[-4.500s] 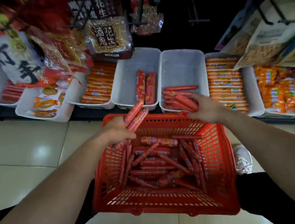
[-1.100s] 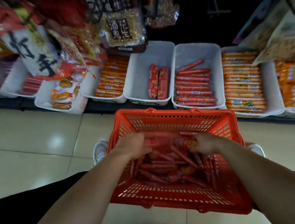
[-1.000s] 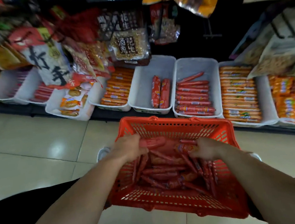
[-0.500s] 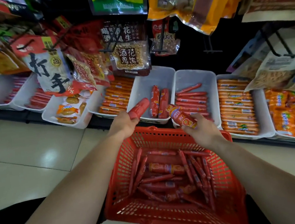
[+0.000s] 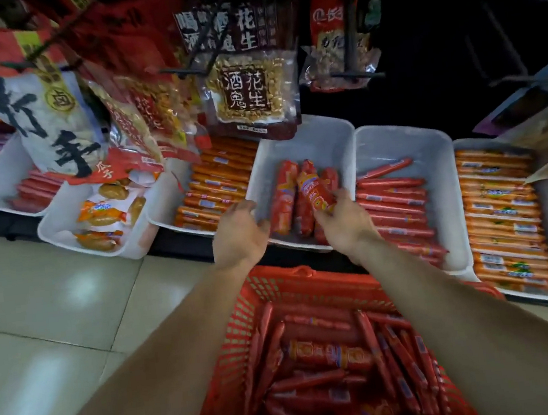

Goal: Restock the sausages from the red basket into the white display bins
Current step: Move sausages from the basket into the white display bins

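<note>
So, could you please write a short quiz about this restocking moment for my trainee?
1. True or false: the right hand grips a thick sausage at the white bin that holds other thick sausages.
2. What lies in the neighbouring bin on its right? A) thin red sausages B) peanuts C) snack bags
3. Fill in: many sausages lie in the red basket, so it is not yet ____.

Key: 1 true; 2 A; 3 empty.
</note>
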Action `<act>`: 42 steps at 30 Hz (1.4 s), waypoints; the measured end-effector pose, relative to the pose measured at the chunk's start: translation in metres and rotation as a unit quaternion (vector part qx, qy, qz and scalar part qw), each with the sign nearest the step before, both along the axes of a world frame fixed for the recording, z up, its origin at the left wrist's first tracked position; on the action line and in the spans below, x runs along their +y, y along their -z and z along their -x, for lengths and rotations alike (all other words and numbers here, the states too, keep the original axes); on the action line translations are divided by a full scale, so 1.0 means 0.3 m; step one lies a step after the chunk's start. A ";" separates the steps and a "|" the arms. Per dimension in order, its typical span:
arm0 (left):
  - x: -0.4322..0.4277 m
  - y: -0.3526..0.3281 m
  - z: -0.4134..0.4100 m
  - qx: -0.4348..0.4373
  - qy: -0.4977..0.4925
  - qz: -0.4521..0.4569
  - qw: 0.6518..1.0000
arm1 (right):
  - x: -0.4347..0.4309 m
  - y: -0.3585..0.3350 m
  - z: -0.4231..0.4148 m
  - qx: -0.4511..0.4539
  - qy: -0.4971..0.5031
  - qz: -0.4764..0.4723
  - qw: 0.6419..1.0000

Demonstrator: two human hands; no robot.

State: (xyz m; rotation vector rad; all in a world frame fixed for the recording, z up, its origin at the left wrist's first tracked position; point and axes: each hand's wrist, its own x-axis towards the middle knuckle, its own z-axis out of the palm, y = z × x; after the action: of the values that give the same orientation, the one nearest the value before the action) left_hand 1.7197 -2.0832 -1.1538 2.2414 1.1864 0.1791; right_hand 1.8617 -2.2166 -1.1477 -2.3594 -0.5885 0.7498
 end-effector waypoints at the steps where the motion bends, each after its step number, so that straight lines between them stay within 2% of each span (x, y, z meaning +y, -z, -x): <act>1: 0.011 0.009 0.025 -0.002 -0.001 -0.009 1.000 | 0.043 0.012 0.002 0.001 0.006 -0.002 1.000; 5: 0.041 0.038 0.109 -0.003 0.002 -0.025 1.000 | 0.128 0.041 0.043 -0.008 -0.055 0.024 0.998; 9: 0.035 0.038 0.157 0.001 -0.006 -0.018 1.000 | 0.079 0.043 0.081 -0.016 -0.112 0.055 0.992; 22: -0.260 -0.134 0.262 0.042 0.050 0.016 0.998 | -0.326 -0.133 0.144 -0.075 -0.108 0.006 0.991; 26: -0.384 -0.065 0.331 0.091 0.102 0.044 0.990 | -0.478 -0.066 0.184 -0.072 -0.107 0.033 0.991; 29: -0.449 0.022 0.376 0.135 0.130 0.090 0.978 | -0.564 0.049 0.214 -0.026 -0.117 0.088 0.989; 35: -0.506 0.190 0.412 0.216 0.180 0.140 0.949 | -0.624 0.254 0.267 0.045 -0.209 0.226 0.950; 39: -0.521 0.275 0.407 0.230 0.216 0.159 0.935 | -0.589 0.360 0.284 -0.010 -0.303 0.268 0.915; 42: -0.533 0.323 0.402 0.247 0.222 0.163 0.929 | -0.559 0.418 0.299 -0.014 -0.348 0.272 0.897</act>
State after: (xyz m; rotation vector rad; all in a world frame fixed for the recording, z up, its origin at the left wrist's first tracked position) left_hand 1.5990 -2.2431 -1.2508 2.2382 0.8182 -0.7470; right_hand 1.7719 -2.3842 -1.2731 -2.6535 -1.4366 1.3312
